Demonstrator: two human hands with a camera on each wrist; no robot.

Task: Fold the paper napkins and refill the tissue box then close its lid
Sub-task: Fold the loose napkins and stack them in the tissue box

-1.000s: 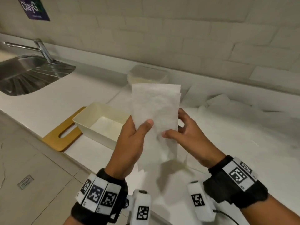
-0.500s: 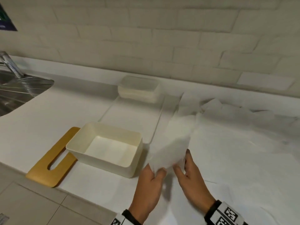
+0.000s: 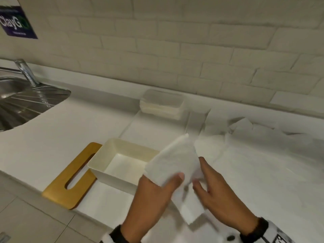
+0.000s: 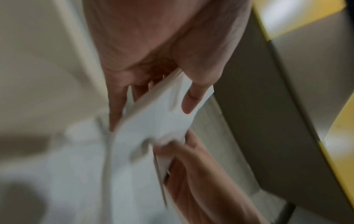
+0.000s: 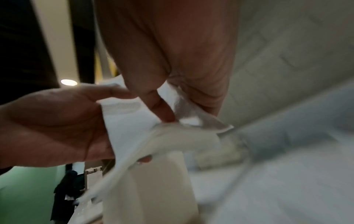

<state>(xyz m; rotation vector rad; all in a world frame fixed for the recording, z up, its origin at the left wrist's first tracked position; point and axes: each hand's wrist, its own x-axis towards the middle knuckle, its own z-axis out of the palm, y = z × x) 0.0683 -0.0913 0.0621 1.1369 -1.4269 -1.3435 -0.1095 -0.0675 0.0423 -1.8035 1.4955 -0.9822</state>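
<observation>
Both hands are on 1 folded napkin (image 3: 172, 162), held in the air just right of the open tissue box (image 3: 112, 165) and partly over its near right corner. The left hand (image 3: 154, 195) pinches the lower left part of the napkin, thumb on top and fingers underneath; the left wrist view shows the thumb pressing the sheet against the fingers. The right hand (image 3: 217, 190) has its thumb and fingers curled on the napkin's right edge, close beside the left, so the hands are nearly together with only the paper between them.

1 second ago the napkin was held upright and tall between the hands, at chest height in front of the box. Half a second ago it had dropped low toward the counter, just ahead of the fingertips. Now it is a shorter, thicker packet, tilted with its far corner pointing away from the hands. That suggests another fold has gone in and the napkin is close to box size.

Inside the box, only the pale bottom shows, so the refill seems barely begun. The wooden lid (image 3: 70, 178) lies flat left of the left hand, partly under the box's left side. More loose napkins (image 3: 254, 163) lie spread beyond the right hand. Likely next: lower this packet left into the box.
</observation>
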